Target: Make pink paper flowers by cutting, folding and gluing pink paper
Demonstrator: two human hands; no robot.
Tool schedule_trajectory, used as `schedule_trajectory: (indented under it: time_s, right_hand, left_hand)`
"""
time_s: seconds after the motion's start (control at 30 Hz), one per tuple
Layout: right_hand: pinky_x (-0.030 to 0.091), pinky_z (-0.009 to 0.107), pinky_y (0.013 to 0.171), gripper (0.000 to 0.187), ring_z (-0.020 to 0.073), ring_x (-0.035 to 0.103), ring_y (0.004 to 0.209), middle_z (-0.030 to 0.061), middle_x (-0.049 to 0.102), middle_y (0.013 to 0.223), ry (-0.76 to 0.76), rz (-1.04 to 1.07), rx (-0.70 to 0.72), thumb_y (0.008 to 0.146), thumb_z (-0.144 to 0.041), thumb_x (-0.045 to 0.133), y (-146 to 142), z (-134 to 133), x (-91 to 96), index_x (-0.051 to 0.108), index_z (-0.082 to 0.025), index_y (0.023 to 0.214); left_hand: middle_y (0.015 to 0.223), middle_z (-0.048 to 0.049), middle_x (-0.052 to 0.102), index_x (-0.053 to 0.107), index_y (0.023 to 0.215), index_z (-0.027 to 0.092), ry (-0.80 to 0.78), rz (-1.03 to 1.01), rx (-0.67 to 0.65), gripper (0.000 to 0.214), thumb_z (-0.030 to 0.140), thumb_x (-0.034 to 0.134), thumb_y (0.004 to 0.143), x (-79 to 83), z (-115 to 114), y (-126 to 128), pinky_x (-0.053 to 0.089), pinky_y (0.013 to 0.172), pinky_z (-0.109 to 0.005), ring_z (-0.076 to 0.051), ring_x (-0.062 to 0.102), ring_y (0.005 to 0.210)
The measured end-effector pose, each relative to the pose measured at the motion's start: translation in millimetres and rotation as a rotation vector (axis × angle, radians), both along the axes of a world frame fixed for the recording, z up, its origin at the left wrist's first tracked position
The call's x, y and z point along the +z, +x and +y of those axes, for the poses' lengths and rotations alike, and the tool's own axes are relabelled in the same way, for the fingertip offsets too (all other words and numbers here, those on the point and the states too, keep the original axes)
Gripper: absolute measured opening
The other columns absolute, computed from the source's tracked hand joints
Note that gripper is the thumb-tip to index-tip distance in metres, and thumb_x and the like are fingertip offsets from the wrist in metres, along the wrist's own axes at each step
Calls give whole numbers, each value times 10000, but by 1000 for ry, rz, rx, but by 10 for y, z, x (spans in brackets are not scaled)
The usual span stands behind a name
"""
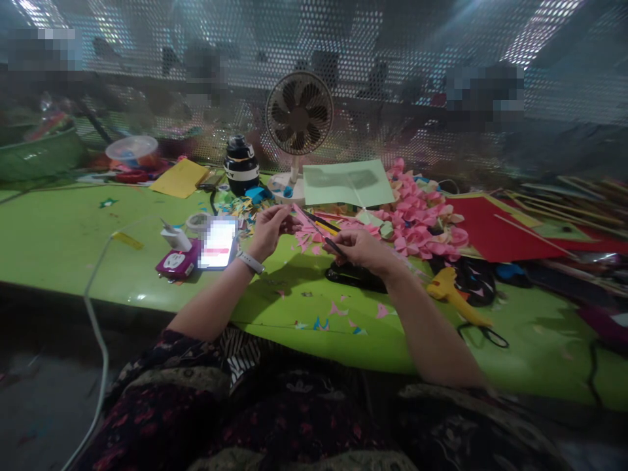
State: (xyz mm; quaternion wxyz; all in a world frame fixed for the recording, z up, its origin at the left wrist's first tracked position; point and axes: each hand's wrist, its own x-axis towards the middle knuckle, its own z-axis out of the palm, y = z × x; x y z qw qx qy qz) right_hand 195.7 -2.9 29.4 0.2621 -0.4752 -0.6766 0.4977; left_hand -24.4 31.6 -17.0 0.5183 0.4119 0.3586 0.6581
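Working at a bright green table [63, 229], a person in a dark floral garment [304, 422] brings both hands close together over a litter of cut paper. The right hand [360, 250] is closed around a slim dark tool [335, 246], thumb and fingers pinching its near end while it slants away toward the left hand [275, 229]. The left fingers are bent and nearly together beside a pink paper strip [300, 214], which lies between the two hands; whether they grip it cannot be told. A pale band circles the left wrist. Just beside that forearm rest a lit phone [218, 243] and a purple power socket [175, 263], and beneath the right hand sits a black object [356, 277]. Beyond, a heap of pink paper pieces [417, 219] spreads between a pale green sheet [343, 183] and a red sheet [498, 229], with a round fan [299, 120] and a black bottle [241, 165] standing upright before a perforated screen [363, 39]. A yellow tool [456, 297] lies to the right of the right forearm, and small pink and blue scraps [321, 324] dot the near edge.
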Motion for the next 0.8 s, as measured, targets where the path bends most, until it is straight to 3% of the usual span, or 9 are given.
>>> schedule_trajectory:
  time_s: [0.47,0.8]
  right_hand:
    - [380,227,471,549,106,571,520,-20,574,557,-7,-19,-4,547,-651,854,-11,-30,46,583,-184,650]
    - [483,254,564,525,100,567,555,-27,571,593,18,6,17,570,-613,867,12,21,-15,592,-174,650]
  left_hand:
    - [605,-11,706,687,796,141,94,66,-32,366,481,805,726,-10,-16,4,542,494,-202,-109,661,480]
    - [640,-34,728,703,822,138,107,109,-56,397,517,789,741,-30,-8,-11,541,506,-202,-113,672,505]
